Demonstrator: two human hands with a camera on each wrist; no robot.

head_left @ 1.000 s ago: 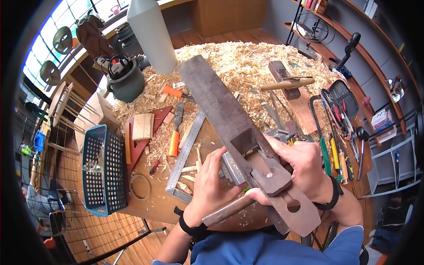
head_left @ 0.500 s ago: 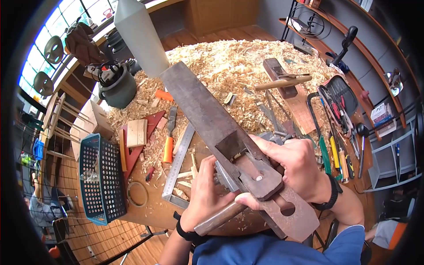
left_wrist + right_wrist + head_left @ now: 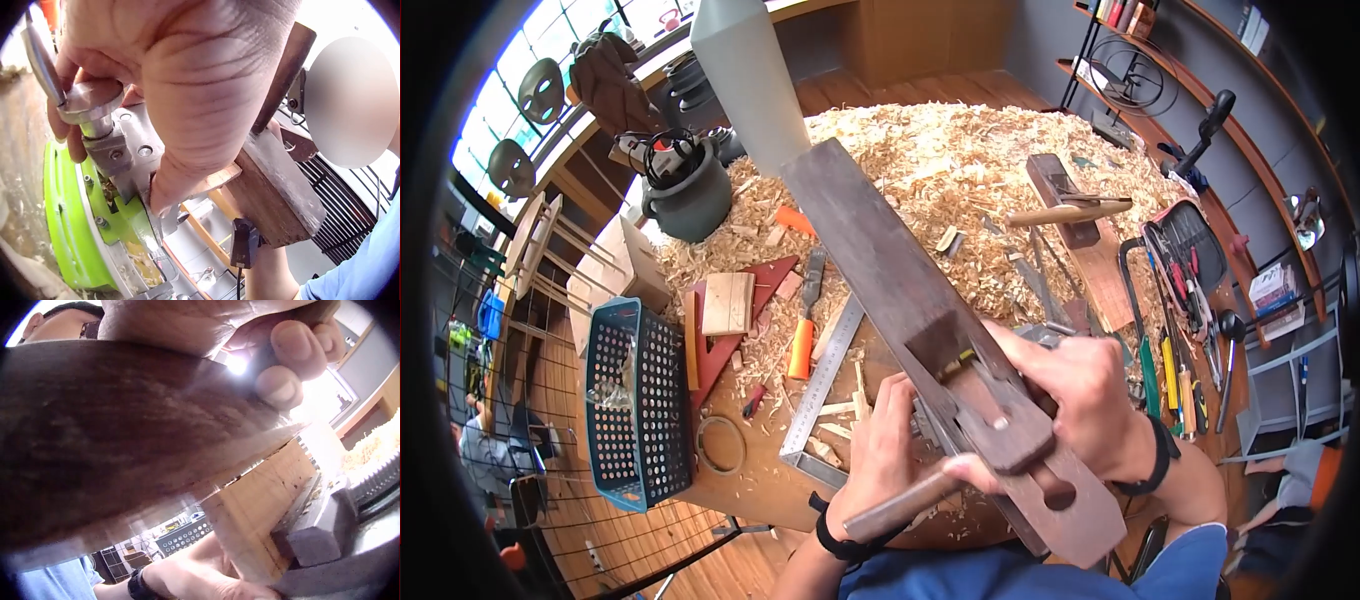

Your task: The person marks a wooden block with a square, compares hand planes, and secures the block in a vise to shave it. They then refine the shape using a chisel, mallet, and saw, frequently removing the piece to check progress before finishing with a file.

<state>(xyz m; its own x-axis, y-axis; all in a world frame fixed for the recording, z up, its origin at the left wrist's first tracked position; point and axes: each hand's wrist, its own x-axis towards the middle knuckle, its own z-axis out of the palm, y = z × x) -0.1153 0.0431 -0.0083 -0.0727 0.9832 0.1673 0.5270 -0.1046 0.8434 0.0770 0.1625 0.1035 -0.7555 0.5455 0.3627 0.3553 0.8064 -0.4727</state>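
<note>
My right hand (image 3: 1085,400) grips the dark wooden hand plane (image 3: 870,240) by its side, behind the mouth. The plane slants across the head view, its iron (image 3: 1080,520) jutting from the back and a round cross handle (image 3: 900,505) sticking out left. In the right wrist view the sole lies close over a pale wood block (image 3: 256,506) set against a metal vise jaw. My left hand (image 3: 875,460) is left of the plane. Its thumb and fingers span the metal vise (image 3: 140,153), fingers behind the round screw head, in the left wrist view; the base (image 3: 69,219) is bright green.
Wood shavings (image 3: 940,140) heap over the back of the bench. A steel square (image 3: 825,375), an orange-handled chisel (image 3: 802,345) and a teal basket (image 3: 640,410) lie to the left. Another plane (image 3: 1065,200) and several hand tools (image 3: 1175,370) lie right; a tall white bottle (image 3: 750,85) stands behind.
The front of the plane has shifted slightly left over the bench, now overlapping the bottle's base. Both hands keep their holds; the head view has swayed a little.
</note>
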